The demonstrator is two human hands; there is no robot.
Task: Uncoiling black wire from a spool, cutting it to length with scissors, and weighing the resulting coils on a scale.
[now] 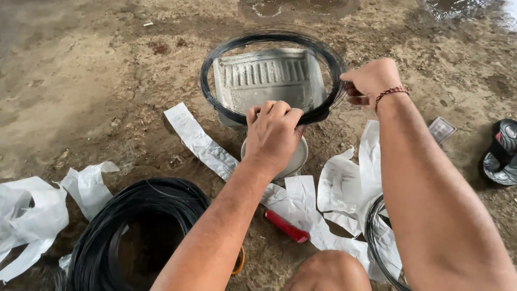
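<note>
I hold a small coil of thin black wire upright in front of me. My left hand is closed around the bottom of the ring. My right hand, with a red beaded bracelet at the wrist, pinches the ring's right side. Through the ring I see a grey ribbed tray lying on the dirt. Under my left hand sits a round white lid or bowl.
A large black wire coil lies at lower left, another coil at lower right. Torn white paper strips litter the dirt floor. A red-handled tool lies near my knee. A sandal is at right.
</note>
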